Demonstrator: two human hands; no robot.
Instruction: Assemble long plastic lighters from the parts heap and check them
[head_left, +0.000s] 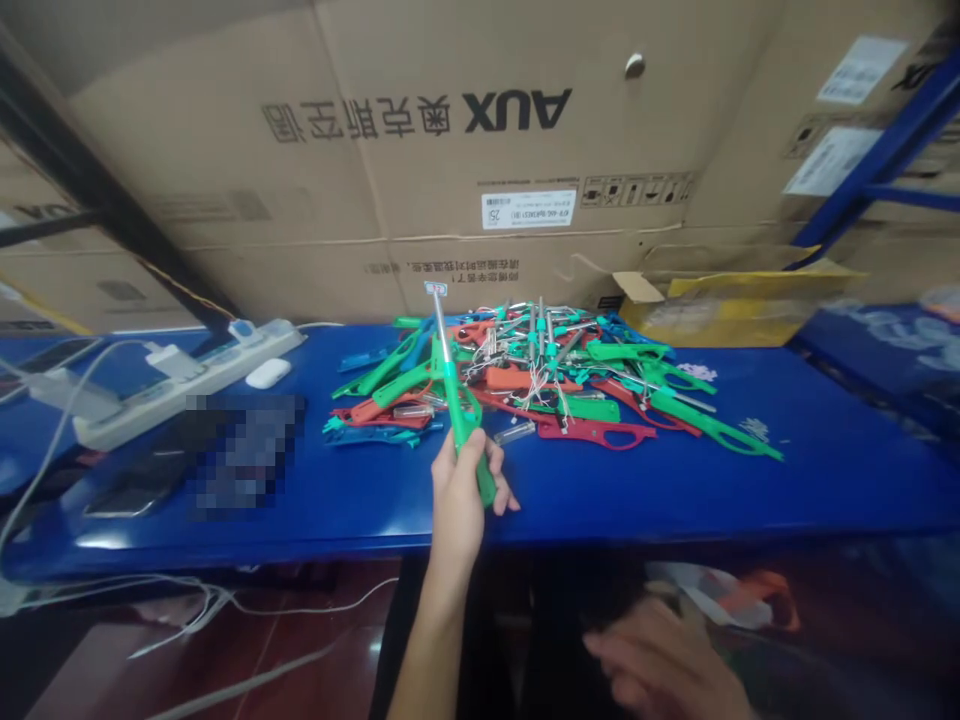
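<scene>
My left hand (459, 490) is wrapped round the handle of a green long-necked lighter (466, 425), held upright with a slight lean. Its metal barrel points up, and a small white label shows at the tip. Low on the right, my right hand (660, 650) is smeared by motion over the dark area in front of the table, so its fingers are unclear. Behind the held lighter spreads a heap of lighter parts (570, 405): green, red and blue handles, metal barrels and thin white wires.
A white power strip (195, 385) with plugged-in chargers lies left, near a white earbud case (268, 373) and a phone (150, 470). Large cardboard boxes (337, 190) stand behind the blue table (600, 510). A yellow box (735, 310) sits at back right; an orange-and-white item (757, 597) is below.
</scene>
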